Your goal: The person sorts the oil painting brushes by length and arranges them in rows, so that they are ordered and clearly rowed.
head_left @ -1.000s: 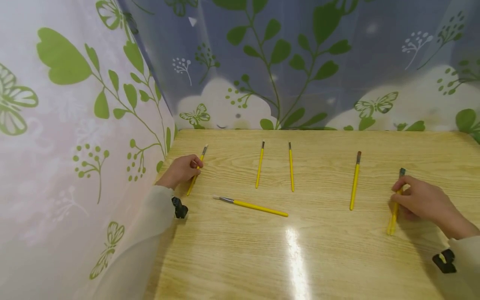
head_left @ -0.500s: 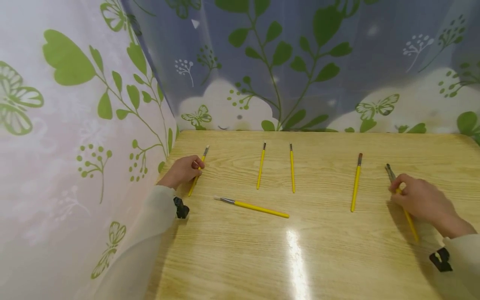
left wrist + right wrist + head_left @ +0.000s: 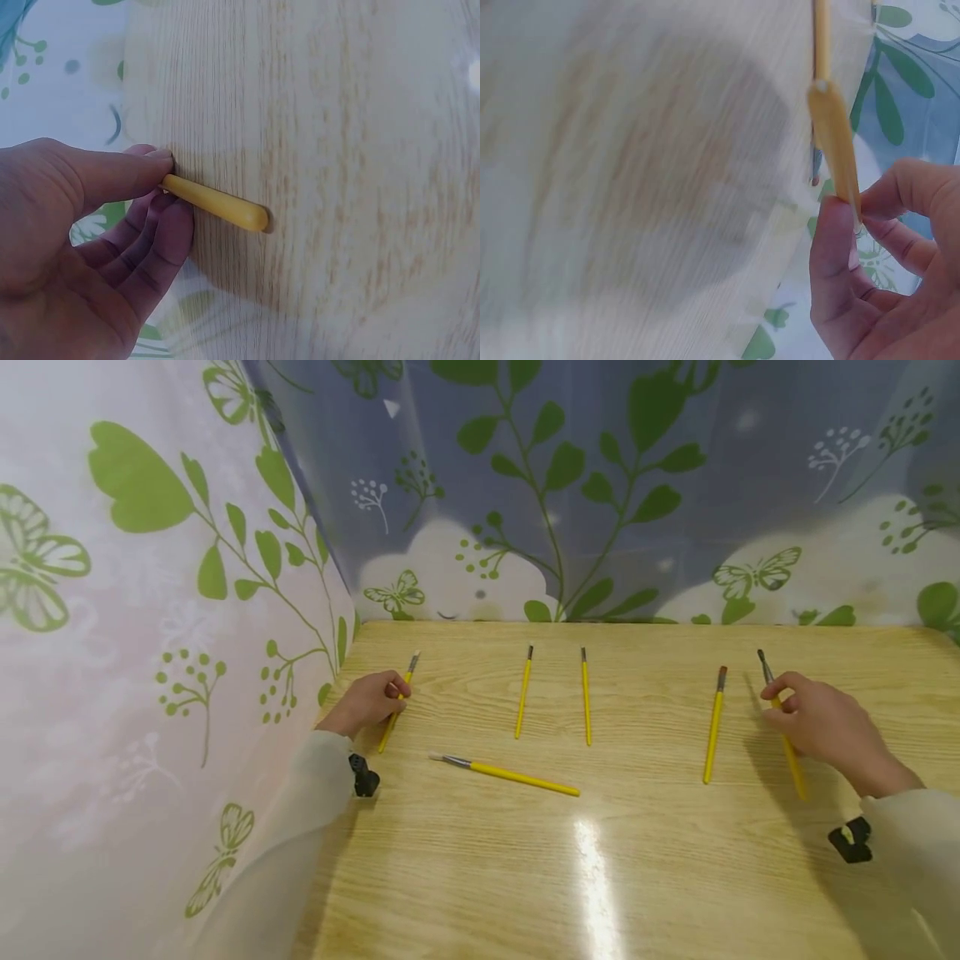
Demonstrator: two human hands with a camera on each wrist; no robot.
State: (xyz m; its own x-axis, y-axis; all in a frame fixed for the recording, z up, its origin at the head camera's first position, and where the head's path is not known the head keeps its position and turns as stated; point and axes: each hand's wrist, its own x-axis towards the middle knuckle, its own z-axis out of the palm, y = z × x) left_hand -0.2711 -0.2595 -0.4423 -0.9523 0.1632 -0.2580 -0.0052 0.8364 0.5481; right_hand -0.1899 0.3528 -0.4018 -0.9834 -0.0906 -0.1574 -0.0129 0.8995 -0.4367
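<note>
At the table's left end, my left hand pinches the yellow handle of a paintbrush with a pale tip. The rounded handle end sticks out past thumb and fingers in the left wrist view, close over the wood. On the right, my right hand holds another yellow paintbrush between thumb and fingers, its dark bristles pointing to the back and a shadow beneath. Just left of it lies a yellow paintbrush with reddish-brown bristles. The right wrist view has the held brush's handle in front of the lying brush's handle.
Two thinner yellow paintbrushes lie near the middle back, roughly parallel. A larger white-tipped paintbrush lies crosswise in front of them. Printed leafy curtains border the wooden table at the back and left.
My right hand has moved left and toward the back with its paintbrush, nearer the reddish-brown-tipped one, and the brush has turned in the fingers. My left hand and the lying brushes stay put.
</note>
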